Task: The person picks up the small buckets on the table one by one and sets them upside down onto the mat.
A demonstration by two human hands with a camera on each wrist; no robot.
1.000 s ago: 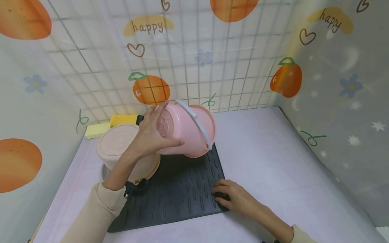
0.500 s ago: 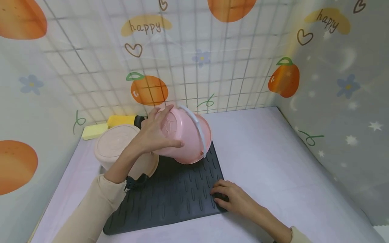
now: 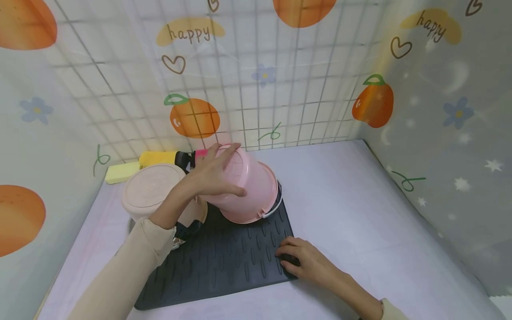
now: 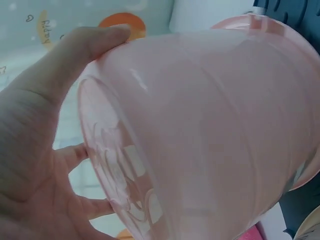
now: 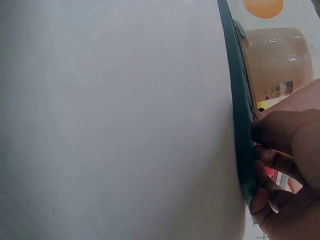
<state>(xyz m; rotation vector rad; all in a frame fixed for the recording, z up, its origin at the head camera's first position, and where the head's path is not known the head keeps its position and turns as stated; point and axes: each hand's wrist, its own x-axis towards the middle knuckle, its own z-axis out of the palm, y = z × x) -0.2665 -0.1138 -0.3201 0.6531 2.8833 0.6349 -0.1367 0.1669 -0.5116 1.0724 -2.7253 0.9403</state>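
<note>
My left hand (image 3: pixel 214 175) grips a pink bucket (image 3: pixel 256 193) round its base, with the thumb on the near side and the fingers spread over the far side. Tilted bottom-up, the bucket has its wide rim low over the black ribbed mat (image 3: pixel 236 266). Its pale handle (image 3: pixel 273 212) hangs by the rim at the right. In the left wrist view the moulded base (image 4: pixel 115 155) faces the palm. My right hand (image 3: pixel 306 260) rests at the mat's right edge near the front corner, loosely bent fingertips (image 5: pixel 260 200) on top of the mat.
An upturned beige tub (image 3: pixel 152 186) stands on the mat's left, beside my left forearm. Behind it lie a pale yellow block (image 3: pixel 122 172) and a yellow item with a black end (image 3: pixel 158 158). A patterned curtain (image 3: pixel 296 89) closes off the back.
The pink bucket has come down and turned more mouth-down over the mat. Its handle has dropped from across the side to the rim. My right hand has stayed in place.
</note>
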